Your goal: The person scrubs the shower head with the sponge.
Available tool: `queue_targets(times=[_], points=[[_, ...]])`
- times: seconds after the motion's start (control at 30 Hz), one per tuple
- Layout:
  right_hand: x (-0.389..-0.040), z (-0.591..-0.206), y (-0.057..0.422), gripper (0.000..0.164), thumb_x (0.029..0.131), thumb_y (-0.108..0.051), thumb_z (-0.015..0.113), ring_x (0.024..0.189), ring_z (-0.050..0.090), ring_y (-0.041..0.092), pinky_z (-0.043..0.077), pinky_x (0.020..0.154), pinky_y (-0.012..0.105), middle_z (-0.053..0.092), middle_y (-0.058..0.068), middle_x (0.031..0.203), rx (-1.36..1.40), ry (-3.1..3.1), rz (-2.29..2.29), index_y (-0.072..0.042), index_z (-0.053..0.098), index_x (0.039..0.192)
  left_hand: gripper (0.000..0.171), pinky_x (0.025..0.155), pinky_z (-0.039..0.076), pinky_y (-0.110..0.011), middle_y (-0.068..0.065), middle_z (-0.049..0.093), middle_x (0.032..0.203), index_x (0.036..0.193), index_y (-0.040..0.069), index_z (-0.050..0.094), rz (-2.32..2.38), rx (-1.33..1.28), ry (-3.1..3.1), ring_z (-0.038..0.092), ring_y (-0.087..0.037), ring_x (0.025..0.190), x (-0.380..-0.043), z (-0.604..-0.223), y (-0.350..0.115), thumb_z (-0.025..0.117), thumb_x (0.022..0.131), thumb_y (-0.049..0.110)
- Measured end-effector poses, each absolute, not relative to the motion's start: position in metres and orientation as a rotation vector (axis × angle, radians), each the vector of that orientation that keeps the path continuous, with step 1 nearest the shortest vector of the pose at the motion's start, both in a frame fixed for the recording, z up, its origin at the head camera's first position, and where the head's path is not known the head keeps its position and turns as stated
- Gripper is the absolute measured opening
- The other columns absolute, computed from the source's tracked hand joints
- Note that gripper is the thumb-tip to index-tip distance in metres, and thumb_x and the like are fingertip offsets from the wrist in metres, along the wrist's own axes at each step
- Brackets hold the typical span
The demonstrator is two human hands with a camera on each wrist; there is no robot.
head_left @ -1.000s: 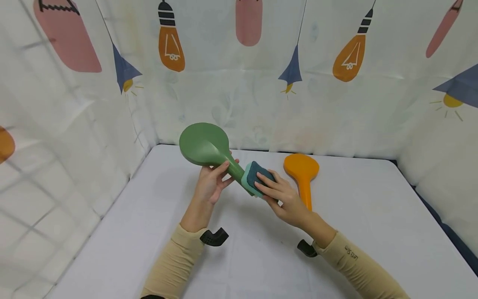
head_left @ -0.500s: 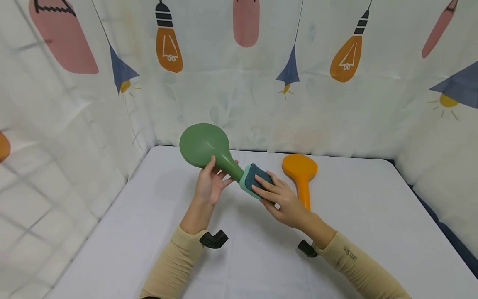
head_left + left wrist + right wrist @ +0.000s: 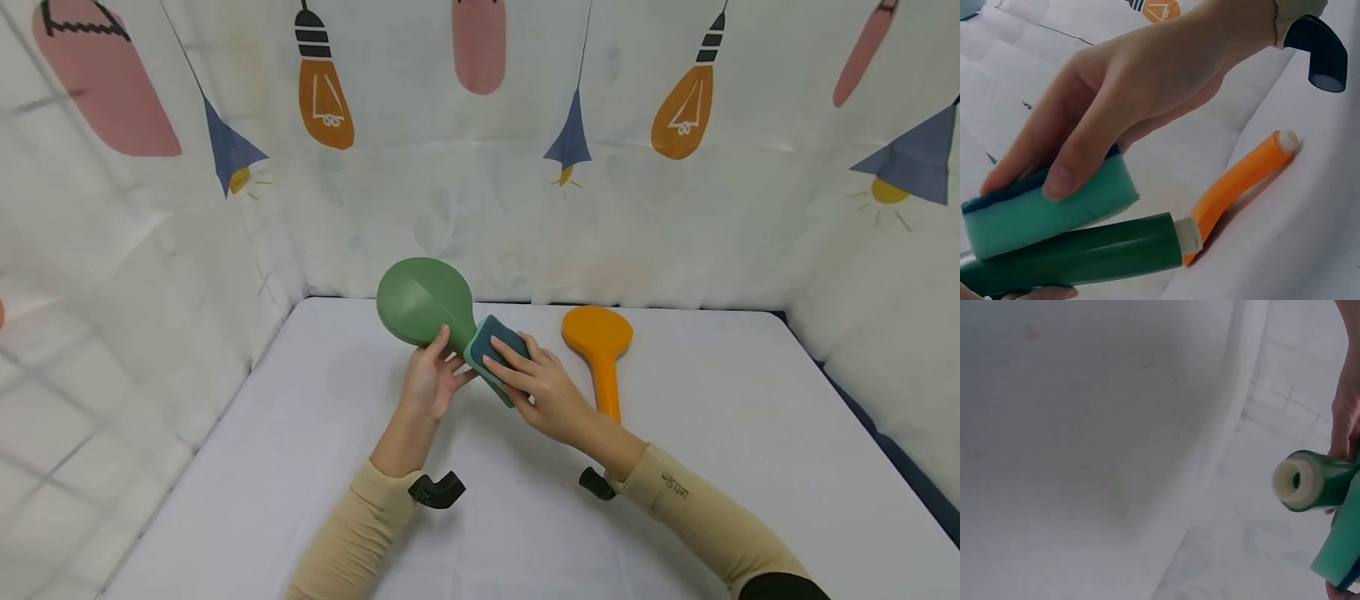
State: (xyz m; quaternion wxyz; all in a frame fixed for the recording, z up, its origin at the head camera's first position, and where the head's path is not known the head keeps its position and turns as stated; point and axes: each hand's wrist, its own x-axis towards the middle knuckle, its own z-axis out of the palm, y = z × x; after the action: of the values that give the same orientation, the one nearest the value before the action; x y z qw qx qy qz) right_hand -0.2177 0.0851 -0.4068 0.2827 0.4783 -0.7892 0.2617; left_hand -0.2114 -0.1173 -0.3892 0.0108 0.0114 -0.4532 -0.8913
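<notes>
A green handheld shower head (image 3: 423, 296) is raised above the white table, its round head toward the far left. My left hand (image 3: 431, 386) grips it from below around the neck. My right hand (image 3: 546, 392) pinches a two-layer sponge (image 3: 498, 339), dark blue on top and mint green underneath. The mint side of the sponge (image 3: 1054, 219) lies against the green handle (image 3: 1110, 247) in the left wrist view. At the handle's end, a whitish threaded connector (image 3: 1187, 235) shows; its hollow connector opening (image 3: 1296, 481) faces the right wrist camera.
An orange shower head (image 3: 597, 333) lies on the table just beyond my right hand, handle toward me. The white tabletop (image 3: 720, 467) ends at white curtains (image 3: 495, 225) printed with bulbs and lamps, behind and at both sides.
The sponge first slides down toward the handle's end, then back up nearer the neck, leaving the handle's end exposed. The shower head shifts slightly right and lower in view. Both grips continue.
</notes>
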Motion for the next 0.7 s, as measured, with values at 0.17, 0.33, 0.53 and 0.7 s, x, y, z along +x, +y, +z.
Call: queue_targets(times=[0.17, 0.33, 0.53, 0.7], points=[[-0.221, -0.401, 0.072, 0.049, 0.085, -0.001, 0.081, 0.128, 0.048, 0.059, 0.049, 0.091, 0.065, 0.058, 0.017, 0.144, 1.268, -2.061, 0.573, -0.005, 0.069, 0.133, 0.048, 0.081, 0.058, -0.04, -0.009, 0.058, 0.125, 0.155, 0.003, 0.035, -2.776, 0.038, -1.401, 0.068, -0.019, 0.099, -0.213, -0.392, -0.115, 0.043, 0.112, 0.022], [-0.219, -0.399, 0.07, 0.053, 0.081, -0.002, 0.086, 0.127, 0.049, 0.058, 0.049, 0.092, 0.063, 0.059, 0.013, 0.144, 1.262, -2.02, 0.352, -0.01, 0.071, 0.131, 0.042, 0.072, 0.058, -0.032, -0.005, 0.063, 0.115, 0.147, 0.002, 0.044, -2.76, 0.093, -1.379, 0.068, -0.015, 0.091, -0.214, -0.389, -0.114, 0.048, 0.11, 0.021], [-0.213, -0.398, 0.079, 0.06, 0.078, -0.002, 0.088, 0.133, 0.044, 0.055, 0.045, 0.098, 0.064, 0.057, 0.008, 0.147, 1.363, -2.035, 0.196, -0.015, 0.07, 0.134, 0.036, 0.069, 0.057, -0.028, -0.003, 0.063, 0.109, 0.14, 0.001, 0.047, -2.762, 0.16, -1.335, 0.068, -0.015, 0.086, -0.214, -0.382, -0.121, 0.05, 0.11, 0.021], [-0.212, -0.404, 0.091, 0.061, 0.077, -0.001, 0.088, 0.133, 0.045, 0.053, 0.046, 0.098, 0.062, 0.059, 0.006, 0.145, 1.434, -2.04, 0.195, -0.015, 0.071, 0.133, 0.045, 0.075, 0.06, -0.039, -0.009, 0.06, 0.119, 0.15, 0.002, 0.039, -2.727, 0.111, -1.287, 0.071, -0.022, 0.097, -0.213, -0.377, -0.132, 0.047, 0.111, 0.022]])
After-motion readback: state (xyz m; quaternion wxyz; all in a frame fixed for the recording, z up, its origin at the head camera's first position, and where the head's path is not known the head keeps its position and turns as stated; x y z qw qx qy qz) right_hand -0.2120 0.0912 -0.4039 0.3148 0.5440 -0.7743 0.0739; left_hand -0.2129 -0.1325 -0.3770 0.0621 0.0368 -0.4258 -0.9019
